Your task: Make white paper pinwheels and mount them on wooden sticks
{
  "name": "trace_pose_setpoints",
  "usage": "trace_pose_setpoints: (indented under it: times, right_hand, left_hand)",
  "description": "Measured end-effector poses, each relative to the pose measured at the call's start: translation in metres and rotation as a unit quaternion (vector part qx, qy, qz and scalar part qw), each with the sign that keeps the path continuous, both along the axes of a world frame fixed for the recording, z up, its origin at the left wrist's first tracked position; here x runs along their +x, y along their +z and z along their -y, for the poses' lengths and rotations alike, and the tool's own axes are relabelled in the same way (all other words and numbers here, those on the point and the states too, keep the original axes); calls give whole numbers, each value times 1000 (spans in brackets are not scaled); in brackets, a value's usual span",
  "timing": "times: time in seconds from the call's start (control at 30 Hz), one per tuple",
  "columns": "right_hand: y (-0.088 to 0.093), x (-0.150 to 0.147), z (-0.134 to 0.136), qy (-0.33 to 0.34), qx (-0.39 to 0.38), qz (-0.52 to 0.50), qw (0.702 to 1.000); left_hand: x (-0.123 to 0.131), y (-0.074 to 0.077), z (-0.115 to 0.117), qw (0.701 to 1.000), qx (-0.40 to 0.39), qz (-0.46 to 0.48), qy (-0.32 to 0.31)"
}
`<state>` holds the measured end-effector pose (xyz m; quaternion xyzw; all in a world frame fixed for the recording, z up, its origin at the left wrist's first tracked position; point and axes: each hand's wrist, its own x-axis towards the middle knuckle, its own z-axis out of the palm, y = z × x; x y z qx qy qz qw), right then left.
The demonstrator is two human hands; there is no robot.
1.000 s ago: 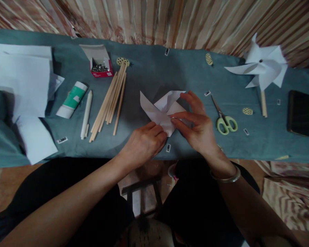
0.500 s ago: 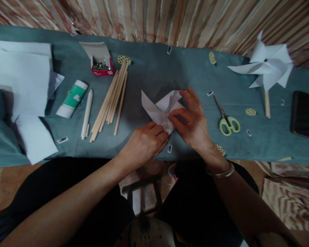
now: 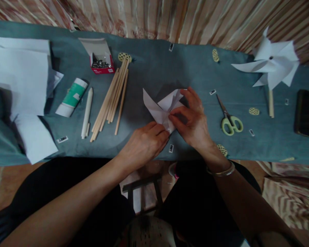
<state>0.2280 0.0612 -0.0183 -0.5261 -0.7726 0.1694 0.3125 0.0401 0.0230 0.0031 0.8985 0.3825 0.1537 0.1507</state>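
A white folded paper piece point(image 3: 158, 106) lies on the teal cloth point(image 3: 154, 68) in front of me, its flaps bent toward the centre. My left hand point(image 3: 143, 144) pinches its near corner, fingers closed. My right hand point(image 3: 192, 120) grips the flaps from the right, thumb and forefinger pressed on the paper's middle, the other fingers curled behind it.
Left of the paper lie a bundle of wooden sticks point(image 3: 113, 97), a white pen point(image 3: 87, 111), a glue tube point(image 3: 72, 97), a red box of pins point(image 3: 101, 63) and white sheets point(image 3: 18, 79). Green-handled scissors point(image 3: 228, 118), a finished white pinwheel point(image 3: 271, 65) and a dark phone point(image 3: 307, 113) lie right.
My right hand has drawn in toward the paper's middle, folding a flap inward. The left hand has kept its pinch. The view has shifted slightly.
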Motion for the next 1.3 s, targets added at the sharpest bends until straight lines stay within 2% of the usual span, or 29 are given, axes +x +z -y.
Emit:
trace_pose_setpoints:
  times: [0.8,1.13,1.3]
  right_hand:
    - [1,3,2,3,7,19,1000]
    - [2,4,1,14,-15,41,999]
    - [0,4,2,23,20,20,999]
  left_hand:
    - [-1,2,1,1000,7,-13,-14]
    - [0,2,2,1000,-1,-15,-16]
    - [0,2,1,1000,9,-17,-19]
